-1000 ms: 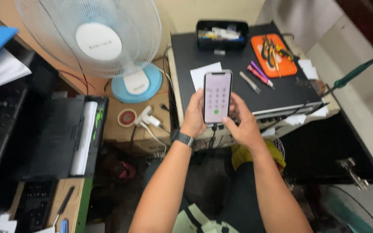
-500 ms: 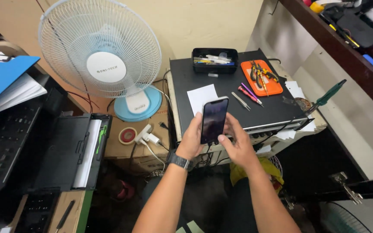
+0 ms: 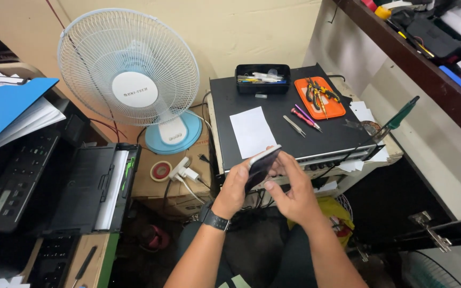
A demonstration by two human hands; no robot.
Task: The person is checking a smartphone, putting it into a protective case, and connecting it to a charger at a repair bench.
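Your left hand pinches the slim dark rectangular smartphone edge-on, long axis tilted up-right just before the black desk, while your right hand, fingers half-spread, touches its lower edge.

Fan left of box; tray, probably pliers, on it.
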